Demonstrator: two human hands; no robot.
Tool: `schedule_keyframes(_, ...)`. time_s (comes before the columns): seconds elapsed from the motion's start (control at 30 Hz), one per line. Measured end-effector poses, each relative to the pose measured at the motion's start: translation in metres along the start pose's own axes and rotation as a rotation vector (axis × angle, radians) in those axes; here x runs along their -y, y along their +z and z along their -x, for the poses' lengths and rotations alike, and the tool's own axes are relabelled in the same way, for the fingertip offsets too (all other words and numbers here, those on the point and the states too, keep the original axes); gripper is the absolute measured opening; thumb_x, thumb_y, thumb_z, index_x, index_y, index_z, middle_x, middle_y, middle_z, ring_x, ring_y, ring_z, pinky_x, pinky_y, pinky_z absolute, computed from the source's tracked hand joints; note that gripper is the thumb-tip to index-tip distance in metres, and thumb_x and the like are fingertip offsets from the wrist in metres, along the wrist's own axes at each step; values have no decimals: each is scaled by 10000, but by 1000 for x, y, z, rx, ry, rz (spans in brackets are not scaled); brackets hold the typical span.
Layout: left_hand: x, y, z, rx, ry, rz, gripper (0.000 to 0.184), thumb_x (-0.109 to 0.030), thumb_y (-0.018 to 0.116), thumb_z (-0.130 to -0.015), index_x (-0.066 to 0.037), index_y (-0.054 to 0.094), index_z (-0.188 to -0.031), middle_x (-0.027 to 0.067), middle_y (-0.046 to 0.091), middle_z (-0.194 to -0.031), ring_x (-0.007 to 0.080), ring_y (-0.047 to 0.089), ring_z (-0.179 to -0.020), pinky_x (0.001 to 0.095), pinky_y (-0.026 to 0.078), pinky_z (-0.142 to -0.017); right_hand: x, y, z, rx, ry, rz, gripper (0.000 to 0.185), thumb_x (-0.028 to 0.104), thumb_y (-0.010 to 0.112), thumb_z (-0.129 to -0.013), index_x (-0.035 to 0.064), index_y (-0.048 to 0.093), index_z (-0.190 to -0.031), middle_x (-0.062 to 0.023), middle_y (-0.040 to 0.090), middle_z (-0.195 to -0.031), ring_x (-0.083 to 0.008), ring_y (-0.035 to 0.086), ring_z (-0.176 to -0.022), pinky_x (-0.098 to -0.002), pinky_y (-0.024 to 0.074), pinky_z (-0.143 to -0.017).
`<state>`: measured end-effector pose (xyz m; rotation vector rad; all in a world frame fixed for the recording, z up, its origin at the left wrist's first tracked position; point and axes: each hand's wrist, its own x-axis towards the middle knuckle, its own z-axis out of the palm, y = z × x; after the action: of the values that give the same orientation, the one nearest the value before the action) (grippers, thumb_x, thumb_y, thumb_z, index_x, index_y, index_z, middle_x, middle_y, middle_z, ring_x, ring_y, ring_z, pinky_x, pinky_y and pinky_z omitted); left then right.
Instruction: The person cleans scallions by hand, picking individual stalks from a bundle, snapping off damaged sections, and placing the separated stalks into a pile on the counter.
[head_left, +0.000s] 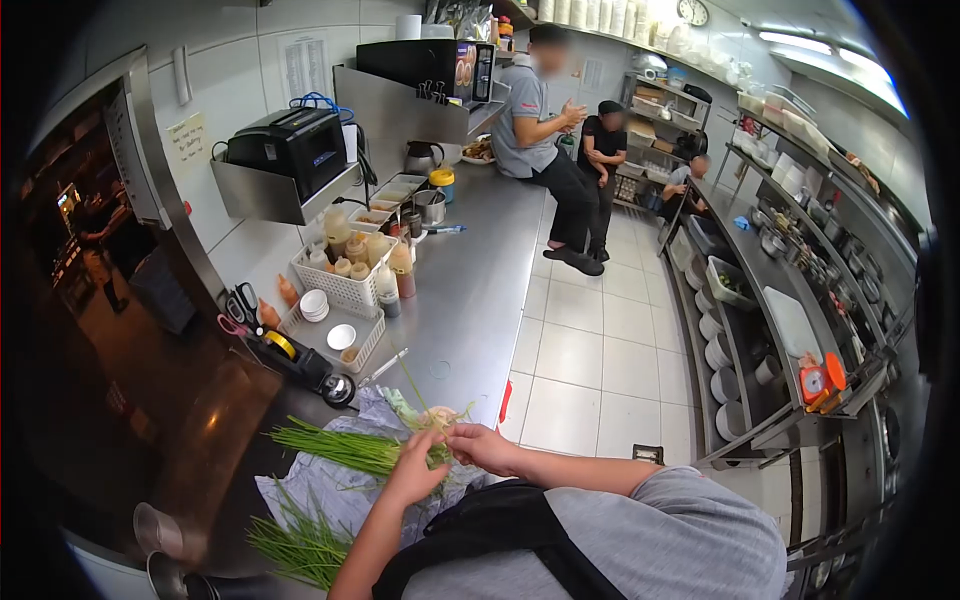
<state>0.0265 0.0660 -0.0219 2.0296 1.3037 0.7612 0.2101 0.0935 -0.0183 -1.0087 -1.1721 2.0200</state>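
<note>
My left hand (418,470) and my right hand (483,449) meet over the counter's near end, fingers pinched close together. Between them are thin green chive stalks, one of which seems to stick up beyond my fingers; the exact grip is small and partly hidden. Under and beside my left hand lies a bundle of chives (335,445), spread on a crumpled greyish cloth or paper (300,488). A second pile of chives (295,545) rests nearer to me, left of my forearm. Just beyond my hands is a small round pale container (440,413), partly covered by stalks.
Along the steel counter (470,270) stand a white basket of sauce bottles (345,285), a tray with small white bowls (341,336) and a tape dispenser (290,355). One person (540,120) sits on the counter's far end; two more are behind. Shelving (750,290) lines the right.
</note>
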Motion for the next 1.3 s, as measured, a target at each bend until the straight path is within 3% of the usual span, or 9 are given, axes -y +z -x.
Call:
schedule_keyframes(0.13, -9, 2, 3, -15, -220, 910, 401, -194, 528, -953, -5, 494, -1305, 72, 570, -1158, 141, 529, -1054, 266, 414, -909, -3, 12, -1, 132, -9, 171, 175, 176, 493, -971, 57, 609, -1025, 23, 500, -732, -70, 440, -651, -216, 372, -604)
schedule_keyframes(0.2, -11, -1, 9, -150, -158, 759, 319, -191, 442, -996, 8, 561, -1215, 50, 620, -1029, 128, 568, -968, 266, 436, -867, 0, 20, -1, 238, 10, 263, 190, 193, 496, -969, 53, 619, -1010, 23, 518, -752, -63, 457, -674, -216, 383, -615)
schedule_keyframes(0.33, -10, -30, 20, -531, -220, 1210, 295, -230, 476, -988, -10, 599, -1142, 16, 616, -869, 92, 556, -825, 258, 458, -759, -19, 29, -3, 349, 65, 329, 167, 158, 506, -947, 58, 635, -984, 37, 529, -721, -50, 477, -635, -222, 426, -597)
schedule_keyframes(0.57, -40, -98, 48, -846, 44, 1439, 384, -233, 449, -998, -42, 449, -1330, 35, 528, -1007, 130, 510, -928, 289, 436, -848, 4, 27, 2, 223, -28, 570, 170, 101, 512, -936, 53, 649, -1025, 11, 631, -875, -62, 507, -712, -224, 439, -664)
schedule_keyframes(0.7, -53, -111, 58, -925, 81, 1488, 397, -242, 448, -997, -65, 425, -1352, 27, 528, -1010, 142, 519, -949, 298, 443, -880, 18, 32, -10, -15, -688, 844, 192, -13, 591, -848, 52, 634, -1024, -94, 625, -912, -178, 599, -827, -279, 480, -719)
schedule_keyframes(0.9, -61, -117, 76, -956, 105, 1481, 388, -257, 444, -998, -63, 441, -1335, 16, 560, -988, 132, 561, -926, 282, 486, -842, 16, 43, -6, 24, -918, 1322, 196, -33, 599, -797, 33, 635, -978, -162, 563, -1091, -343, 543, -1038, -400, 441, -876)
schedule_keyframes(1.07, -57, -113, 91, -961, -30, 1431, 396, -271, 440, -999, -62, 444, -1335, 8, 560, -995, 122, 564, -923, 277, 496, -822, 30, 61, -14, 182, -833, 1137, 161, 3, 617, -810, 29, 639, -967, -146, 592, -1039, -341, 575, -957, -376, 464, -827)
schedule_keyframes(1.2, -44, -106, 101, -965, -70, 1407, 400, -272, 438, -999, -62, 442, -1340, -2, 543, -978, 119, 565, -914, 264, 498, -798, 25, 74, -19, 247, -466, 1020, 152, 83, 601, -877, 16, 629, -1011, -93, 627, -906, -212, 601, -817, -278, 463, -734)
schedule_keyframes(1.3, -40, -90, 98, -930, -150, 1392, 386, -260, 449, -997, -50, 470, -1320, 0, 544, -948, 106, 560, -896, 260, 493, -778, 32, 102, -23, 372, -51, 329, 384, 326, 407, -1006, -1, 575, -1116, -15, 594, -811, -98, 544, -744, -250, 429, -678)
